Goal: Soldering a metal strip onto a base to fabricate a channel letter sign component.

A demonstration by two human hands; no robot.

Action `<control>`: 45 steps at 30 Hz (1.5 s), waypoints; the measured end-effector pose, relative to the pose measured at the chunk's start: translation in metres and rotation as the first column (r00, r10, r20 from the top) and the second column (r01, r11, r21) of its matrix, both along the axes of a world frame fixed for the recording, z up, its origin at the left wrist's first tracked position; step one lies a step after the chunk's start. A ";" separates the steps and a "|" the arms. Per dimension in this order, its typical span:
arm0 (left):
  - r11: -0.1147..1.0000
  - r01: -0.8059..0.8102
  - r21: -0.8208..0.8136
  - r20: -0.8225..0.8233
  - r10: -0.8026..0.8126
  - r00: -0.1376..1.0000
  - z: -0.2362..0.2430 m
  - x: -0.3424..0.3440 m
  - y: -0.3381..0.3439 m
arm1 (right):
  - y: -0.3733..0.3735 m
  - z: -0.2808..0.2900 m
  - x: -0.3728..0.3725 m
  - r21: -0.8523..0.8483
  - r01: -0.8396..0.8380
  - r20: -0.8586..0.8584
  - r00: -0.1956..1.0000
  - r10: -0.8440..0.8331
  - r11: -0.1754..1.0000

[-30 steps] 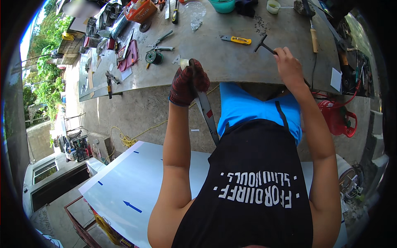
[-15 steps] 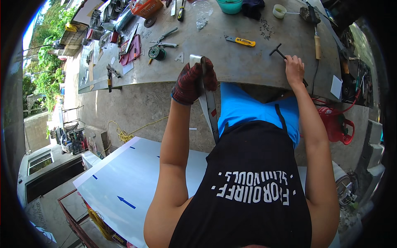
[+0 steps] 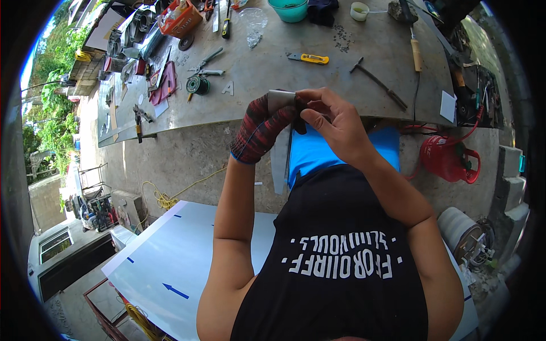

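Observation:
My left hand (image 3: 263, 128), in a red-and-black knit glove, is closed around a bent strip of shiny sheet metal (image 3: 281, 100) just off the table's near edge. The strip's curved upper end shows above the gloved fingers, and its long tail (image 3: 279, 165) hangs down beside my blue shorts. My bare right hand (image 3: 336, 124) meets the strip's right side, its thumb and fingertips closed at that edge; the exact contact is partly hidden. A thin dark hammer (image 3: 377, 83) lies on the table to the right, touched by neither hand.
On the metal worktable (image 3: 256, 74) lie a yellow utility knife (image 3: 307, 58), tin snips (image 3: 206, 63), a wire spool (image 3: 197, 85), small metal bits (image 3: 342, 38) and a wooden-handled tool (image 3: 416, 52). A red gas cylinder (image 3: 446, 159) stands on the floor at right.
My right hand has let go of the hammer, which stays on the table, and has moved left to the metal strip. The strip has turned in my left hand.

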State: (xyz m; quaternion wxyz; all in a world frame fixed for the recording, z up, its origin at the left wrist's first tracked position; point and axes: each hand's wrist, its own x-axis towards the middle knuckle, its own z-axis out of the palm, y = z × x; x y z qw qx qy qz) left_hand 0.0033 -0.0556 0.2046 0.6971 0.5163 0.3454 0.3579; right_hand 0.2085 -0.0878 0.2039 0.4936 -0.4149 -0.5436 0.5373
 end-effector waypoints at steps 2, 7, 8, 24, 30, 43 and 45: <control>1.000 0.007 0.023 -0.004 -0.007 1.000 0.003 0.003 -0.005 | -0.004 -0.001 0.002 -0.059 -0.009 -0.068 0.998 0.005 0.998; 0.997 -0.013 -0.072 -0.009 0.013 1.000 0.002 0.012 -0.019 | -0.008 -0.005 0.010 -0.144 -0.075 -0.182 0.982 0.048 0.987; 0.997 -0.013 -0.074 -0.003 0.012 1.000 0.002 0.013 -0.021 | -0.009 -0.004 0.010 -0.146 -0.074 -0.176 0.983 0.047 0.986; 0.986 -0.163 -0.041 -0.046 0.161 0.986 -0.003 0.028 -0.031 | -0.036 -0.029 0.006 -0.156 -0.103 -0.203 0.977 0.070 0.982; 0.982 -0.150 -0.111 -0.026 0.148 0.989 -0.006 0.039 -0.032 | -0.048 -0.071 -0.001 -0.263 -0.222 -0.088 0.975 0.205 0.939; 0.984 -0.148 0.099 -0.231 0.167 0.958 -0.006 0.059 -0.030 | -0.057 -0.077 0.005 -0.301 -0.169 0.011 0.984 0.180 0.939; 0.984 -0.132 0.123 -0.260 0.160 0.952 -0.005 0.061 -0.029 | -0.058 -0.075 0.004 -0.306 -0.176 -0.034 0.984 0.175 0.936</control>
